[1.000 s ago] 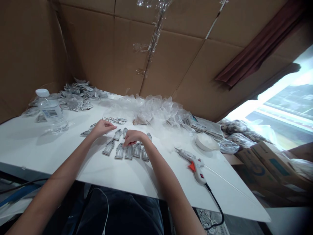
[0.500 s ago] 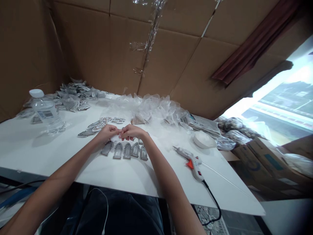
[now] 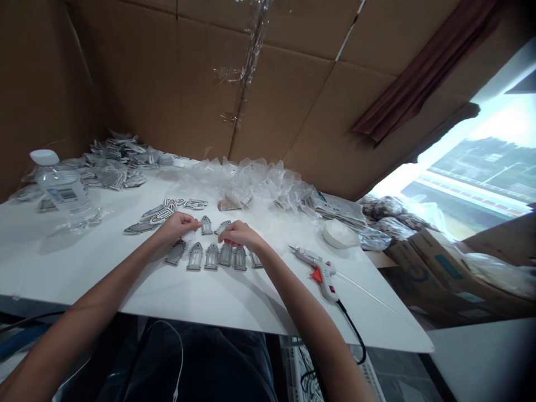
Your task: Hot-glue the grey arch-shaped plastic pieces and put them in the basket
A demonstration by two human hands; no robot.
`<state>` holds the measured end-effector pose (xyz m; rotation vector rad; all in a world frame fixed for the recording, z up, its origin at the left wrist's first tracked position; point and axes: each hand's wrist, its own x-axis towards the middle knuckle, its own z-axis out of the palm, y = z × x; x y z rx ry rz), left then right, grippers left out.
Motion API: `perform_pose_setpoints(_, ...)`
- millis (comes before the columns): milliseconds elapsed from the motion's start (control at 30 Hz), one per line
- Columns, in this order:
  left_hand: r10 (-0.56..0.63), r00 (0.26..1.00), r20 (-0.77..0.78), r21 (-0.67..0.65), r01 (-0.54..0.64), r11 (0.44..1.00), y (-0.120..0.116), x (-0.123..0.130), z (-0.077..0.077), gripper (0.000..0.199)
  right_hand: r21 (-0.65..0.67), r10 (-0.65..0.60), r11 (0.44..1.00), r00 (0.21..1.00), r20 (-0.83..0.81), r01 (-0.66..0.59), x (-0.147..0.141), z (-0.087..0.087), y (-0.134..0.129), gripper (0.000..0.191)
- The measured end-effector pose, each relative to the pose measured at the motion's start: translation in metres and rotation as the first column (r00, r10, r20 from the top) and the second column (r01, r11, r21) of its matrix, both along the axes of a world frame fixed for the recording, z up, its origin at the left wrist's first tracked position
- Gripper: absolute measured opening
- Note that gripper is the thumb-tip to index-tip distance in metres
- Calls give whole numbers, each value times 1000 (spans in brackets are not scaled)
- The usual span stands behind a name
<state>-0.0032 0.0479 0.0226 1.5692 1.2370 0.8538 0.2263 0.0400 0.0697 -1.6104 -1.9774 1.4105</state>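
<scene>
Among grey arched pieces (image 3: 195, 257), left hand (image 3: 179, 224) and right hand (image 3: 242, 234) curl, any grip impossible to tell; arranging seems in hand, next calling for careful spacing

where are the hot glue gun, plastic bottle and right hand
Hot glue gun (image 3: 325, 273): head view, where barrel meets handle.
Plastic bottle (image 3: 66, 194): head view, on its label.
Right hand (image 3: 242, 234): head view, back of the hand.

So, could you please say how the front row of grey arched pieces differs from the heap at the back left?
The front row is spread out side by side, while the heap is a jumble. The heap also sits farther back, near the cardboard wall, than the front row. Both look largely grey.
</scene>
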Motion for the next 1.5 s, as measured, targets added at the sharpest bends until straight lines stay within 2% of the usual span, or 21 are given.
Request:
perform_pose_setpoints(67,12,1000,1,-3,-12,1000,3,-1,0,52,41,-108,994,994,37,106,4,-7,-16,18)
perform_pose_setpoints(167,25,1000,4,-4,-25,1000,6,-2,-1,51,107,-210,974,975,74,202,2,-16,-41,21)
perform_pose_setpoints(333,28,1000,5,14,-28,1000,5,-3,1,50,197,-256,951,963,79,237,-14,-31,-63,24)
perform_pose_setpoints(433,27,1000,2,25,-27,999,4,-3,2,50,211,-245,951,967,64,227,-18,-37,-63,19)
perform_pose_setpoints(567,26,1000,2,28,-26,999,4,-3,2,50,181,-230,957,973,-7,228,-8,-36,-60,19)
perform_pose_setpoints(700,26,1000,3,22,-27,999,3,-3,4,50,197,-321,926,946,-42,323,7,-36,-64,27)
perform_pose_setpoints(833,13,1000,-1,16,-13,1000,1,0,3,50,206,-374,904,926,-46,375,9,-43,-69,30)
perform_pose_setpoints(1033,10,1000,0,25,-10,1000,-3,4,3,52,187,-332,922,941,-68,339,-7,-49,-73,33)
perform_pose_setpoints(1233,1,1000,7,24,-1,1000,-3,5,5,53,282,-316,912,949,15,299,-21,-48,-82,28)
perform_pose_setpoints(1400,-11,1000,-8,23,11,1000,-3,3,6,54,331,-292,906,956,35,264,-14,-44,-79,34)
perform_pose_setpoints(1500,-12,1000,-17,30,13,999,-5,3,6,53,342,-345,888,937,59,306,-5,-45,-76,36)
